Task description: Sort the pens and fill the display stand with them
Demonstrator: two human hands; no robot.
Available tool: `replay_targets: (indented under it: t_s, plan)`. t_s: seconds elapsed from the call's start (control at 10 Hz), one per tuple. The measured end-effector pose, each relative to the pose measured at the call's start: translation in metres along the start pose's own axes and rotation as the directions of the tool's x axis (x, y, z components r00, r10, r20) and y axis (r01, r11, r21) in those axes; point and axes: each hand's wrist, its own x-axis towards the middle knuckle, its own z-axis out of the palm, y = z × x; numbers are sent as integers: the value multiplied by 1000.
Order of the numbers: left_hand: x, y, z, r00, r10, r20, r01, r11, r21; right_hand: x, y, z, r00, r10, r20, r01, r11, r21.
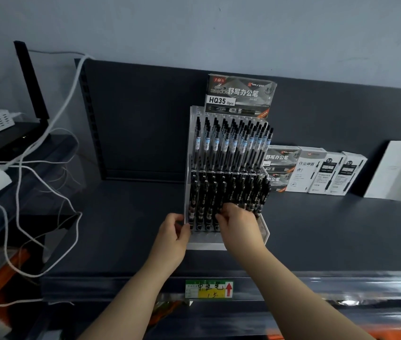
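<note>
Packed leaning back in the display stand (pixel 187 168) mid-shelf (pixel 121 229), clear pens (pixel 231 146) at 12 o'clock, black pens (pixel 231 192) at 6, long axes running 6 to 12, clicker ends toward 12; left hand (pixel 173 233) fingers (pixel 185 227) gripping the stand's 9 o'clock edge, right hand (pixel 239 223) fingers (pixel 222 213) curled onto black pens.

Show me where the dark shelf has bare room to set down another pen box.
Widest free patch: the dark grey shelf left of the clear acrylic display stand, bordered by the dark back panel and the white cables. A second patch lies right of the stand, before the white pen boxes. Crowded: the box row and the cable tangle.
</note>
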Motion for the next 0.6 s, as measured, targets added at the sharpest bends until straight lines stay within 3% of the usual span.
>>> replay_targets:
  t_s: [0.4,0.6]
  plan:
    - [-6,7,-3,998,-61,-16,62,997,48,-3,3,-5,995,18,102,-31,992,120]
    - [-21,23,-8,992,-128,-7,128,977,169,-33,20,-17,980,-98,174,79,991,109]
